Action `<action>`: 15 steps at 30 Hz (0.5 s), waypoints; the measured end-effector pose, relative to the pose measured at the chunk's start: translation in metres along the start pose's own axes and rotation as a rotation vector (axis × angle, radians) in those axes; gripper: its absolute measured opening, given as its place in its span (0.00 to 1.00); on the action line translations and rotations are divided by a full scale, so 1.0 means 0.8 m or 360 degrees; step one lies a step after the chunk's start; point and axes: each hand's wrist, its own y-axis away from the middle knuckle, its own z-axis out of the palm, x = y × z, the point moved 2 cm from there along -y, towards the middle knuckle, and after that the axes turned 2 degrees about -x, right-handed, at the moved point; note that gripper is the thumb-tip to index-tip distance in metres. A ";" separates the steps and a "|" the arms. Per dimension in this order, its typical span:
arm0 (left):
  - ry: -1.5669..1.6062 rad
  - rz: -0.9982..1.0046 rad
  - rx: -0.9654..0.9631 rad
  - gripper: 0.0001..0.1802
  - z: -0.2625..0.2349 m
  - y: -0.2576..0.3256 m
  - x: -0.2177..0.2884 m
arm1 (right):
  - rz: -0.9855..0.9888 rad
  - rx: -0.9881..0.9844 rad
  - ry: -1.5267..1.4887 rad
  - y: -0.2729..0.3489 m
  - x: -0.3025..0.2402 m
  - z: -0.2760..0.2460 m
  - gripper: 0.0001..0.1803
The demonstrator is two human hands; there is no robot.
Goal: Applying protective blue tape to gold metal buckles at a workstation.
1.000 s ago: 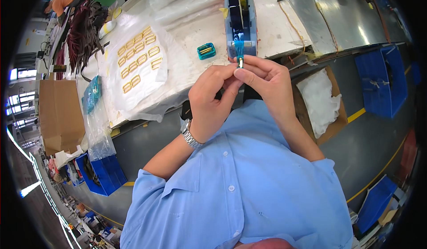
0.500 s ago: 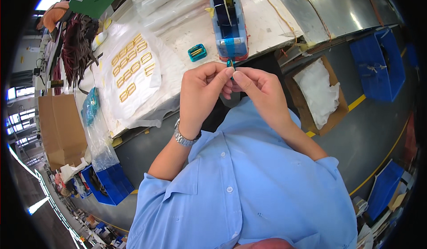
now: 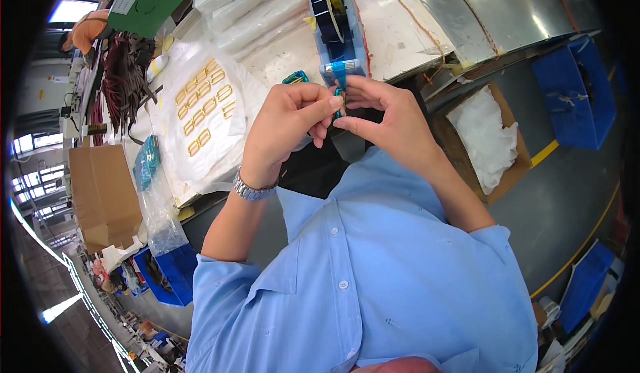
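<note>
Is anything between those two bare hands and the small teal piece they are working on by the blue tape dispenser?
Nothing visible. The left hand and the right hand both pinch the small teal piece at their fingertips, just below the blue tape dispenser at the table's edge. No other thing lies between them.

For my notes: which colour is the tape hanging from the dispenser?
Blue, on the blue tabletop tape dispenser; seen in the head view.
</note>
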 end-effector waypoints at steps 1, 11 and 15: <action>-0.0008 -0.0015 -0.0030 0.12 -0.002 0.000 0.003 | -0.0004 0.0001 -0.0005 -0.001 0.001 0.000 0.31; -0.0028 -0.0123 -0.0205 0.14 -0.009 -0.012 0.024 | -0.0213 0.0137 0.0115 0.003 0.008 0.007 0.32; -0.0060 -0.0100 -0.0150 0.14 0.000 -0.009 0.026 | -0.0227 0.0244 0.0221 0.001 0.009 0.008 0.30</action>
